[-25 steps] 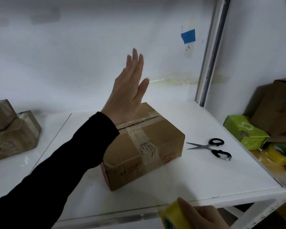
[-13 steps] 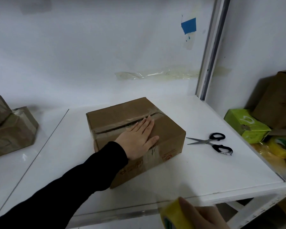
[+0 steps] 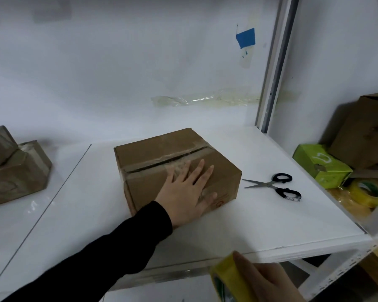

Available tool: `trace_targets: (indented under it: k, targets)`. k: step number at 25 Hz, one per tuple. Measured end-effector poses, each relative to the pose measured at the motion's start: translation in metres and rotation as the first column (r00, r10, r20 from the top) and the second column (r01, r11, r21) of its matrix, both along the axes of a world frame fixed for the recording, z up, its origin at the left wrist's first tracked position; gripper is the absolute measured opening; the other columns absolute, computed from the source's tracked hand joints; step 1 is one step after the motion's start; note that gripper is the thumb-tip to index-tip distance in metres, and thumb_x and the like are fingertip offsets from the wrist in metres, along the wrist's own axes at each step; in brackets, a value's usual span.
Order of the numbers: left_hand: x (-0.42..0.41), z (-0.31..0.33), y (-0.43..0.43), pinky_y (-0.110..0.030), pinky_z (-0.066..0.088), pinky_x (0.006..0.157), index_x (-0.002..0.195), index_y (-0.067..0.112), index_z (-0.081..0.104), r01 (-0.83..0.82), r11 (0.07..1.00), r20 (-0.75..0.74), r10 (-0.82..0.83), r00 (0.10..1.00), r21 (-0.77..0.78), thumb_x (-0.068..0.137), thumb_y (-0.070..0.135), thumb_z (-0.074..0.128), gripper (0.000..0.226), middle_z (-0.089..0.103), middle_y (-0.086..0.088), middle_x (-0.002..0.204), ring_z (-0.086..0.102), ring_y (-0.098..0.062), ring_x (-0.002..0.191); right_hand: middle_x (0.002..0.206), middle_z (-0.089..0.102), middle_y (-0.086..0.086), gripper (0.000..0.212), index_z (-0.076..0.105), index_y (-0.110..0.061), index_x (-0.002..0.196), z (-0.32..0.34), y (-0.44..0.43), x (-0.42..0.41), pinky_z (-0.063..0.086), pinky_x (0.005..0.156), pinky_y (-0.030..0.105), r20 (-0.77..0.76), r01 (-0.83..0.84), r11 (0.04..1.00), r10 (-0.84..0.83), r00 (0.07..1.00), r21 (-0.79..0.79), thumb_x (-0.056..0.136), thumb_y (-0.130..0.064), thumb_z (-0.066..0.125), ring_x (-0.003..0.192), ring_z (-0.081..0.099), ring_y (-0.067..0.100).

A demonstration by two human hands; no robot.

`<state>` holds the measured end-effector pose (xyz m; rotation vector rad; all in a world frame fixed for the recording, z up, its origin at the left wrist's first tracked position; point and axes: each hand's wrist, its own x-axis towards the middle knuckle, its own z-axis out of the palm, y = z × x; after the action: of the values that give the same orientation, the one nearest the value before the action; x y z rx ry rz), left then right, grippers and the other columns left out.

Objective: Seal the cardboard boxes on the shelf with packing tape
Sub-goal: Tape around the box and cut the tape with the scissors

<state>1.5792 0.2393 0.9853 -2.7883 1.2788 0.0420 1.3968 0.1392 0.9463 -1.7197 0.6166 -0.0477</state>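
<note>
A brown cardboard box (image 3: 153,153) stands in the middle of the white shelf (image 3: 260,227), a dark seam running across its top and clear tape over the near flap. My left hand (image 3: 187,191) lies flat on the near half of the box top, fingers straight and spread, thumb hanging over the front face. Below the shelf's front edge, my right hand (image 3: 268,282) grips a yellow roll of packing tape (image 3: 229,277); only part of the roll shows at the frame's bottom.
Black-handled scissors (image 3: 275,186) lie right of the box. Further right sit a green carton (image 3: 321,164), another yellow tape roll (image 3: 367,191) and a brown box (image 3: 367,131). Two taped boxes (image 3: 11,166) are stacked at the far left. A shelf post (image 3: 275,68) rises behind.
My left hand came down from a raised position onto the box top and has slid toward the near edge, fingers spreading. The right hand with the tape roll has stayed low.
</note>
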Motion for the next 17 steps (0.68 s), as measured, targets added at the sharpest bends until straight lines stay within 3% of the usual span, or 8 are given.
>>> trace_targets:
  k: [3,6,8,10,12,14,15,17]
  targets:
    - [0.003,0.001,-0.003,-0.051,-0.003,0.116,0.147,0.030,-0.013,0.011,1.000,0.001,-0.011,1.000,0.003,0.096,0.053,0.014,0.062,-0.017,0.004,0.157,-0.015,-0.023,0.145,0.087,0.073,0.008,0.049,0.074,-0.003,0.080,0.001,0.006,0.005,0.041,0.062,0.016,-0.113,0.028,1.000,-0.027,0.993,0.003,0.083,-0.049,0.059,0.073,0.059,0.005]
    - [0.024,0.026,0.011,-0.042,-0.008,0.118,0.148,0.030,-0.008,0.032,0.999,-0.270,-0.040,0.962,-0.034,0.083,0.074,0.009,0.081,-0.015,0.004,0.158,-0.013,-0.016,0.145,0.071,0.065,-0.002,0.042,0.069,-0.014,0.065,0.006,0.010,0.005,0.040,0.074,0.022,-0.123,0.037,0.998,-0.030,0.992,0.054,0.078,-0.054,0.063,0.078,0.059,0.011]
    - [0.033,0.038,0.038,-0.044,-0.008,0.116,0.147,0.031,-0.014,0.001,0.996,-0.307,0.026,0.951,0.088,0.062,0.092,0.021,0.110,-0.019,0.002,0.157,-0.014,-0.022,0.145,0.062,0.064,0.000,0.061,0.072,-0.011,0.065,0.011,0.010,0.004,0.042,0.071,0.020,-0.093,0.016,1.000,-0.015,0.996,0.017,0.059,-0.071,0.065,0.072,0.060,0.008]
    - [0.034,0.034,0.062,-0.057,-0.004,0.113,0.143,0.036,-0.022,-0.106,0.968,-0.166,0.146,0.975,0.229,0.062,0.086,0.045,0.117,-0.021,-0.005,0.156,-0.014,-0.036,0.143,0.064,0.067,0.006,0.085,0.074,-0.003,0.074,0.017,0.009,0.001,0.048,0.079,0.023,-0.063,0.031,0.999,-0.029,0.998,0.033,0.039,-0.079,0.061,0.068,0.058,0.006]
    - [0.027,0.025,0.069,-0.062,0.005,0.112,0.143,0.040,-0.020,-0.151,0.967,-0.098,0.174,0.980,0.207,0.064,0.082,0.049,0.113,-0.012,-0.012,0.157,-0.007,-0.041,0.143,0.076,0.069,0.019,0.092,0.070,0.009,0.090,0.021,0.007,-0.002,0.045,0.096,0.040,-0.041,-0.021,1.000,0.022,0.999,0.007,0.048,-0.072,0.057,0.074,0.061,0.018]
    - [0.033,0.027,0.067,-0.052,0.019,0.113,0.147,0.038,-0.008,-0.110,0.983,-0.110,0.127,0.986,0.145,0.069,0.078,0.051,0.106,0.007,-0.014,0.157,0.012,-0.038,0.142,0.069,0.066,0.024,0.115,0.070,0.012,0.091,0.030,0.012,0.007,0.042,0.092,0.042,0.095,-0.117,0.993,0.116,0.989,0.007,0.036,-0.088,0.055,0.070,0.059,0.019]
    - [0.040,0.033,0.065,-0.042,0.027,0.111,0.148,0.036,0.001,-0.083,0.991,-0.127,0.096,0.987,0.103,0.072,0.074,0.052,0.099,0.022,-0.012,0.154,0.025,-0.032,0.139,0.046,0.059,0.005,0.112,0.071,0.014,0.076,0.034,0.017,0.013,0.040,0.087,0.040,0.240,-0.127,0.992,0.121,0.963,0.011,0.035,-0.089,0.061,0.058,0.052,0.015]
    - [0.056,0.045,0.063,-0.031,0.035,0.103,0.148,0.033,0.017,-0.028,0.998,-0.154,0.038,0.987,0.063,0.076,0.070,0.052,0.088,0.044,-0.004,0.142,0.043,-0.021,0.126,0.033,0.035,-0.018,0.061,0.066,-0.003,0.047,0.044,0.023,0.025,0.044,0.084,0.037,0.368,-0.209,0.977,0.179,0.912,0.041,0.084,-0.052,0.062,0.038,0.044,0.008]
